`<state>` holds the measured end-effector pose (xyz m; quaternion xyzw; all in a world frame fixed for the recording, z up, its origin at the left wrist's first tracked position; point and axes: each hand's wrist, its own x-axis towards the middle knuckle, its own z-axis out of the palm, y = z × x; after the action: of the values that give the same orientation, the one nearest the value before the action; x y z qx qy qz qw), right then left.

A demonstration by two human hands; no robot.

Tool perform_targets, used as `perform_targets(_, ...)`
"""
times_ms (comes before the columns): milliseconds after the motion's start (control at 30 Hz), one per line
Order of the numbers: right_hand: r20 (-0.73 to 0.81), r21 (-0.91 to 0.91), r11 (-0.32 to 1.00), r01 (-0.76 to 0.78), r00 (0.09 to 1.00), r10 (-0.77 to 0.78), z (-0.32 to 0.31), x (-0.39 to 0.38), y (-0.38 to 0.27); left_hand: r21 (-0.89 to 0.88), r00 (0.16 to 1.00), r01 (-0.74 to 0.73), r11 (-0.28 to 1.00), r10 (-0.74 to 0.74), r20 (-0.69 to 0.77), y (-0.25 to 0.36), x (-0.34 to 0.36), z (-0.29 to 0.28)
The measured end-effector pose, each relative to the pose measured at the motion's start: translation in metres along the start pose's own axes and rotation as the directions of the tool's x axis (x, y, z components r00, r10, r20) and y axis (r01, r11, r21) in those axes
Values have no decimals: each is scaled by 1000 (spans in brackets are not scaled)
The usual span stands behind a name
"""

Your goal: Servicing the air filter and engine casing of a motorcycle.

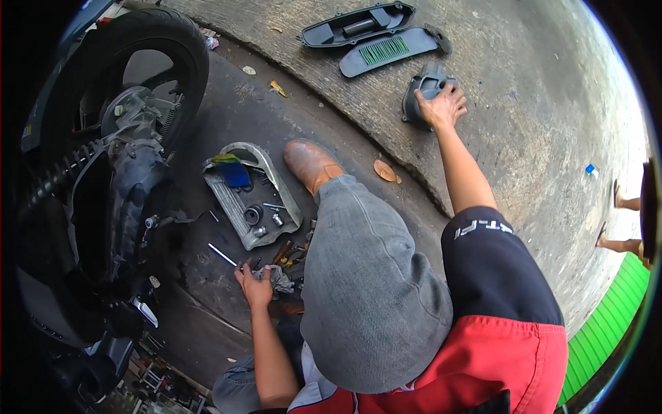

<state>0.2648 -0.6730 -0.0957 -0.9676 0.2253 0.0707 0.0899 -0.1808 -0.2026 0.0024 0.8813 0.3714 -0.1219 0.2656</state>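
Right of the brown leather boot (pixel 312 164), the right hand (pixel 441 105) grips, fingers spread, a rounded grey metal housing (pixel 431 81), seemingly removed and not refitted, while left of the boot the left hand (pixel 256 286) has an unclear hold.

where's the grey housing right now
In the head view, upper right of centre: the grey housing is under the right hand, below and right of the green-slatted panel.
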Motion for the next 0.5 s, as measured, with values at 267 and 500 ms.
perform_targets(267,148,-129,965,227,967,-208,8,142,9,232,993,-43,972,16,115,60,27,-20)
perform_targets(500,-49,874,-485,35,999,-18,-24,166,12,188,991,-115,975,101,83,90,32,-26)
